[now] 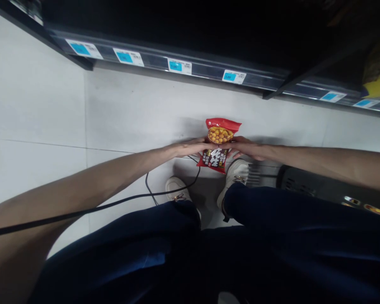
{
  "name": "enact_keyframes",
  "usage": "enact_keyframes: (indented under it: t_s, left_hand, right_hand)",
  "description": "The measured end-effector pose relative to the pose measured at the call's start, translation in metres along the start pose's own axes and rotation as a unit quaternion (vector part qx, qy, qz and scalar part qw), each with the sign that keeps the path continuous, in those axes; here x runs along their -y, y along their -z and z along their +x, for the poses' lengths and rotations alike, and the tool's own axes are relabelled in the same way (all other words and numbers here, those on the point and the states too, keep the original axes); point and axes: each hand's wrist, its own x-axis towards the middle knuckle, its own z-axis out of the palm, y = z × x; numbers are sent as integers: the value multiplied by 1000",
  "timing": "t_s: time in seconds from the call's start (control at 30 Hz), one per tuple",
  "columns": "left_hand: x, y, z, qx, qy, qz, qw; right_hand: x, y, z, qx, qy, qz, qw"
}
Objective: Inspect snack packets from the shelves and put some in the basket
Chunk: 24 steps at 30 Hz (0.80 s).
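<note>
A red snack bag (220,137) with a picture of round golden nuts and large white characters is held in front of me, above the floor near my shoes. My left hand (194,146) grips its left edge, thumb lying across the front. From the other side my right hand (245,147) grips the right edge, its thumb also across the front. Both thumbs come close together at the bag's middle. The fingers behind the bag are partly hidden.
Along the top runs a dark shelf (205,69) with several blue-and-white price tags. A black cable (123,200) crosses in front of my left arm. Dark crate-like container (323,190) stands at the right, under my right forearm. My white shoes (177,188) are on the pale tiled floor (129,109).
</note>
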Motion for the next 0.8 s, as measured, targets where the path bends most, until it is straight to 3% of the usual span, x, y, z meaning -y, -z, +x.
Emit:
enact_keyframes:
  t_s: [0.53, 0.8]
  left_hand:
    - [-1, 2, -2, 2, -4, 1, 1000]
    - [6, 3, 2, 15, -12, -52, 998]
  right_hand:
    - [-1, 1, 2, 3, 4, 3, 1000]
    - [-6, 2, 8, -9, -5, 37, 999]
